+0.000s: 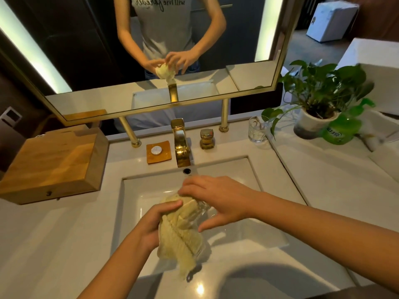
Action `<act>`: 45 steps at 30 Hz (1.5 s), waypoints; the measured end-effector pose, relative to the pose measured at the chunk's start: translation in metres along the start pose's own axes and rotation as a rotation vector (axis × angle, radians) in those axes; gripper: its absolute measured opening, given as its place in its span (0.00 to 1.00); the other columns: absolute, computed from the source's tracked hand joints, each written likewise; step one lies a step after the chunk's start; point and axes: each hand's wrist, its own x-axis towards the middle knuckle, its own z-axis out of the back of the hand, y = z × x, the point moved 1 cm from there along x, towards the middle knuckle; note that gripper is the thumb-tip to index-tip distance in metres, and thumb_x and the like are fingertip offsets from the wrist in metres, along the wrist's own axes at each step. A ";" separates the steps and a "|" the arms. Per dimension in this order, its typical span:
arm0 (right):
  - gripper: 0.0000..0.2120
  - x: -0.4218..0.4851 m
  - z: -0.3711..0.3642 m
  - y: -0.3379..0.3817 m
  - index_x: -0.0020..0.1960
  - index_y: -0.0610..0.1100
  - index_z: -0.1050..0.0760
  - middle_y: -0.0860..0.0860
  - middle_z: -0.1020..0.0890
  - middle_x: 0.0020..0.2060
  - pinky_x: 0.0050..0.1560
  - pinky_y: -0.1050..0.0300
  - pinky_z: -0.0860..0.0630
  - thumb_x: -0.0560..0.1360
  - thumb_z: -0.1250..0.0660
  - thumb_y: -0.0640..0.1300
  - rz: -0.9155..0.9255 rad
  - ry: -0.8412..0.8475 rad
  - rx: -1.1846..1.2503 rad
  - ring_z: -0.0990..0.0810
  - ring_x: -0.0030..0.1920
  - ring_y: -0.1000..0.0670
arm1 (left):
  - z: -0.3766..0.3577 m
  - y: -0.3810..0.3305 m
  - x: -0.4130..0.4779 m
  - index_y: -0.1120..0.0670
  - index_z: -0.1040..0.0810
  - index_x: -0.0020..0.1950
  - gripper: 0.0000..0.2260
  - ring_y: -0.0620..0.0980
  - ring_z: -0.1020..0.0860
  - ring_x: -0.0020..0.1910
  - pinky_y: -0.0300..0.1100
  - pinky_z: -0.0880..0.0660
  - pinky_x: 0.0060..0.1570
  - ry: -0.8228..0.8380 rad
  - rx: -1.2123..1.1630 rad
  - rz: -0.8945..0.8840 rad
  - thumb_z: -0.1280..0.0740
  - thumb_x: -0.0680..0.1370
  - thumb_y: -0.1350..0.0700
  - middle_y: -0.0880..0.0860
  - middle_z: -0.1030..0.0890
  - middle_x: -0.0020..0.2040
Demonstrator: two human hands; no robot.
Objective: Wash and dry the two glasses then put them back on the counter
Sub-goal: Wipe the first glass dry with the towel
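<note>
Over the white sink my left hand grips a pale yellow cloth that is wrapped around and pushed into a clear glass. My right hand holds that glass from the right, fingers over its top and thumb below. The cloth's loose end hangs down toward the sink's front edge. A second clear glass stands upright on the counter at the back right, beside the plant pot.
A gold faucet and gold handle stand behind the basin, with a wooden soap dish to their left. A wooden box sits at the left. A potted plant and green bottle stand at the right.
</note>
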 end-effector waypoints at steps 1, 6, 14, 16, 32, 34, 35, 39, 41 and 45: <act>0.33 0.000 -0.003 0.001 0.68 0.49 0.34 0.49 0.27 0.61 0.40 0.59 0.24 0.70 0.31 0.64 0.011 -0.034 -0.007 0.24 0.55 0.51 | -0.001 0.003 0.000 0.61 0.16 0.48 0.26 0.59 0.16 0.40 0.52 0.19 0.42 0.025 -0.020 0.016 0.16 0.51 0.60 0.62 0.16 0.43; 0.28 -0.004 -0.018 0.002 0.58 0.51 0.33 0.56 0.26 0.49 0.37 0.64 0.26 0.65 0.24 0.58 -0.308 -0.215 0.457 0.23 0.44 0.54 | -0.018 -0.002 -0.017 0.57 0.17 0.50 0.34 0.54 0.16 0.37 0.45 0.18 0.37 -0.051 0.147 -0.107 0.16 0.47 0.50 0.58 0.16 0.42; 0.24 0.002 -0.042 0.010 0.46 0.45 0.24 0.51 0.25 0.27 0.25 0.66 0.33 0.68 0.34 0.67 -0.935 0.043 1.777 0.31 0.25 0.55 | -0.037 0.001 -0.014 0.50 0.20 0.50 0.16 0.44 0.19 0.42 0.43 0.21 0.45 -0.386 1.398 -0.546 0.29 0.68 0.42 0.49 0.16 0.42; 0.24 -0.004 -0.043 0.013 0.41 0.45 0.21 0.51 0.24 0.28 0.27 0.66 0.29 0.66 0.33 0.67 -0.995 0.160 1.981 0.28 0.26 0.55 | -0.034 0.004 -0.013 0.52 0.19 0.46 0.15 0.46 0.21 0.38 0.44 0.23 0.40 -0.506 1.487 -0.567 0.30 0.69 0.41 0.51 0.18 0.38; 0.43 -0.001 -0.014 0.009 0.76 0.57 0.49 0.55 0.32 0.70 0.55 0.55 0.23 0.69 0.27 0.58 -0.474 -0.037 0.391 0.25 0.60 0.52 | -0.043 -0.008 0.004 0.57 0.19 0.42 0.08 0.54 0.17 0.37 0.46 0.21 0.39 -0.441 0.952 -0.525 0.27 0.71 0.53 0.57 0.16 0.37; 0.41 -0.001 -0.020 0.006 0.73 0.59 0.45 0.56 0.27 0.64 0.51 0.56 0.21 0.68 0.26 0.56 -0.521 -0.083 0.557 0.23 0.56 0.54 | -0.043 -0.007 0.003 0.57 0.19 0.42 0.07 0.54 0.17 0.37 0.47 0.21 0.39 -0.504 0.937 -0.578 0.27 0.72 0.53 0.57 0.16 0.37; 0.39 0.000 -0.023 0.005 0.72 0.59 0.43 0.55 0.26 0.62 0.51 0.56 0.19 0.67 0.25 0.55 -0.536 -0.105 0.645 0.22 0.55 0.54 | -0.043 -0.007 0.002 0.56 0.19 0.43 0.05 0.54 0.17 0.38 0.46 0.21 0.38 -0.530 0.900 -0.604 0.28 0.73 0.54 0.57 0.16 0.38; 0.35 0.001 -0.033 -0.001 0.68 0.58 0.38 0.54 0.23 0.59 0.54 0.55 0.19 0.68 0.23 0.49 -0.637 -0.222 0.936 0.19 0.54 0.52 | -0.037 -0.010 -0.010 0.48 0.23 0.50 0.06 0.52 0.19 0.45 0.41 0.24 0.39 -0.602 0.592 -0.687 0.31 0.74 0.55 0.52 0.18 0.45; 0.35 0.001 -0.038 -0.004 0.68 0.56 0.37 0.51 0.22 0.58 0.53 0.53 0.19 0.68 0.23 0.50 -0.697 -0.308 1.019 0.19 0.53 0.51 | -0.035 -0.010 -0.015 0.45 0.28 0.55 0.10 0.46 0.22 0.50 0.42 0.25 0.48 -0.617 0.500 -0.719 0.33 0.75 0.52 0.46 0.21 0.51; 0.36 0.011 -0.032 0.000 0.70 0.55 0.39 0.50 0.23 0.59 0.53 0.54 0.19 0.67 0.26 0.52 -0.699 -0.508 1.137 0.19 0.55 0.51 | -0.037 0.002 -0.018 0.49 0.31 0.66 0.24 0.58 0.23 0.56 0.55 0.25 0.53 -0.561 0.504 -0.687 0.31 0.73 0.44 0.55 0.23 0.61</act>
